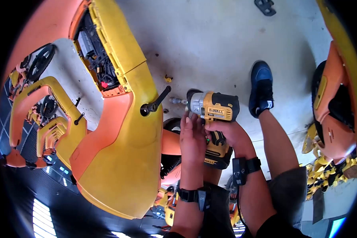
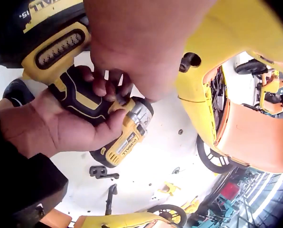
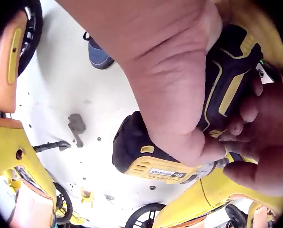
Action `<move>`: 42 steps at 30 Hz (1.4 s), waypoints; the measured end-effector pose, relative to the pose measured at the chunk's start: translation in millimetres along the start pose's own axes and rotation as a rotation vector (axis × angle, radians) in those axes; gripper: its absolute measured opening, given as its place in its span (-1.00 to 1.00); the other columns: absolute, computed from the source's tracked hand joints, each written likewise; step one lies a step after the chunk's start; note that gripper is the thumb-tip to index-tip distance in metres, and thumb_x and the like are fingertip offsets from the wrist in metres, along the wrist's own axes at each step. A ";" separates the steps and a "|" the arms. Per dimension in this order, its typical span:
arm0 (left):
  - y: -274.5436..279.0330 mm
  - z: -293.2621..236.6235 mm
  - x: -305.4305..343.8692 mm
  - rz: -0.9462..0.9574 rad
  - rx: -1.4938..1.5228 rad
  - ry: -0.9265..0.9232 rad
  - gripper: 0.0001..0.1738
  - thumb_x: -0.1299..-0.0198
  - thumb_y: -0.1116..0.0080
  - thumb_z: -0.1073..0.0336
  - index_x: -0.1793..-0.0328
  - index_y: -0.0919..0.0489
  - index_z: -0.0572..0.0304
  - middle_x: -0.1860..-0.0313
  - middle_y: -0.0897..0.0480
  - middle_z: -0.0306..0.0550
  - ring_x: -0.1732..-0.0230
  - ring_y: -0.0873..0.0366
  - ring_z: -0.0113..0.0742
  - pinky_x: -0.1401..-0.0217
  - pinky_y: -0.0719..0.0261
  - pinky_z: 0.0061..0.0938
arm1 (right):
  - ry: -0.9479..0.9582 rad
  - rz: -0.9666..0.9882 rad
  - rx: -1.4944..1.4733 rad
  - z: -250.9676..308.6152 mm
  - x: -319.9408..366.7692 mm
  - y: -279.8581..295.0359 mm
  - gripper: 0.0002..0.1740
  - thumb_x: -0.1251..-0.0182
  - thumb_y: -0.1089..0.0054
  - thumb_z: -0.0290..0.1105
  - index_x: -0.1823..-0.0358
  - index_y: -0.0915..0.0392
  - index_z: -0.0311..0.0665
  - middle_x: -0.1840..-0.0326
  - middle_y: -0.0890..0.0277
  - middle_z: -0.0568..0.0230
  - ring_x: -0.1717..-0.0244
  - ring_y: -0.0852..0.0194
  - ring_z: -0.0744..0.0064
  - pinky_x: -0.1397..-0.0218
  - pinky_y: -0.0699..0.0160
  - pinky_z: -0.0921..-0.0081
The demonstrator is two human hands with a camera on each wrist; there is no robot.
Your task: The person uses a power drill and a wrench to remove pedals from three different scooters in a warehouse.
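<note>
My right hand (image 1: 228, 133) grips the handle of a yellow-and-black DeWalt cordless impact wrench (image 1: 222, 107), thumb along its near side. A metal socket (image 1: 174, 100) on its nose points left at a black crank arm (image 1: 158, 101). That crank is fitted in a hole of a yellow-and-orange bike body (image 1: 135, 158). My left hand (image 1: 192, 139) is raised just below the nose, its fingertips right by the tool's front. In the right wrist view, the left fingers (image 3: 241, 173) overlap the area near the socket; the wrench partly hides them.
More orange-and-yellow bikes stand left (image 1: 51, 95) and right (image 1: 333, 107). An open compartment (image 1: 97, 55) in the near body shows wiring. A black pedal (image 1: 265, 7) and a small yellow piece (image 1: 168, 78) lie on the floor. My shoe (image 1: 261, 85) is right of the wrench.
</note>
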State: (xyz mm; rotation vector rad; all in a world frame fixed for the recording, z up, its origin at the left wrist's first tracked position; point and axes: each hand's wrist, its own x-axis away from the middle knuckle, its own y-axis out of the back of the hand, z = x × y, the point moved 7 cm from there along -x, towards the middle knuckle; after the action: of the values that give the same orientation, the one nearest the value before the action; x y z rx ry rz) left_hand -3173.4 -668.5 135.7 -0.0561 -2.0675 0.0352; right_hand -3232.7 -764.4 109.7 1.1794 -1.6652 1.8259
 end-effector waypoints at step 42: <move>33.8 -55.7 -53.3 0.303 0.968 -0.198 -0.57 -0.44 0.16 0.28 -0.37 -0.37 0.24 -0.34 -0.50 -0.04 -0.47 -0.29 -0.11 -0.60 0.02 -0.02 | 0.022 -0.183 0.496 30.2 64.7 11.0 -0.66 -0.03 -0.43 -0.34 0.16 -0.60 -0.31 0.43 -0.58 0.35 0.42 -0.55 0.57 0.32 -0.51 0.53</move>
State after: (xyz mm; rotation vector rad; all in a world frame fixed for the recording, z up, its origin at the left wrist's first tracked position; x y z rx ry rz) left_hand -3098.2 -637.6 113.8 0.2387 -2.0128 1.2467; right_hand -3268.2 -810.9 152.2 1.4414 -1.0731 2.1860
